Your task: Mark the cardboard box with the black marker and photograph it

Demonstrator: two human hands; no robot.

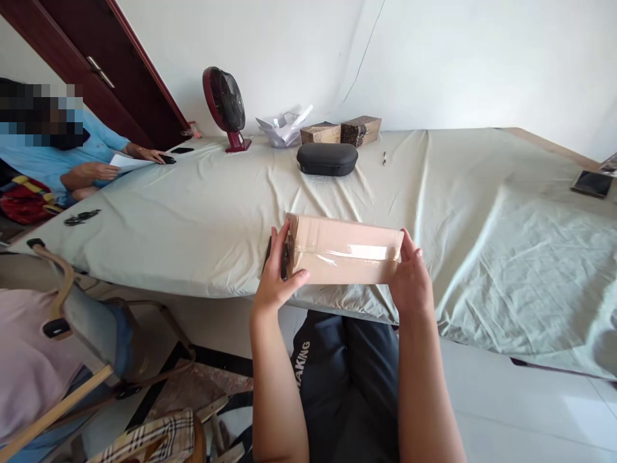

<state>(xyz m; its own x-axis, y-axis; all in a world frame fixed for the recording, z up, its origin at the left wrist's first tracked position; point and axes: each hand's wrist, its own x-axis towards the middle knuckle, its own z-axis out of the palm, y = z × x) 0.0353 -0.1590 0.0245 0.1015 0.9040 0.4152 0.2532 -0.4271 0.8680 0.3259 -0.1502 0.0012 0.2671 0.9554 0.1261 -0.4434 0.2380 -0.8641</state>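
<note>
One cardboard box (344, 251), taped in clear strips along the seam, sits between two hands at the table's near edge; can't tell if it rests on the cloth or is lifted. Left hand (277, 283) grips the left end, thumb on the near face, fingers up the side; right hand (413, 276) holds the right end. One dark object, mostly hidden, behind the left hand. Beyond the box: one black case (328, 159), two brown boxes (340, 132) side by side, one plastic bag (284, 132), one fan (226, 103), one pen (384, 158). One dark flat device (592, 184) at far right. Only writing readable: "AKING" on the dark trousers (332, 386), first letter unclear. Left side: one co-worker (53, 164) in blue, holding one paper (129, 163). Near edge of the tablecloth (463, 193) runs just under the held box; room is widest to the right, wall closes off the back.
</note>
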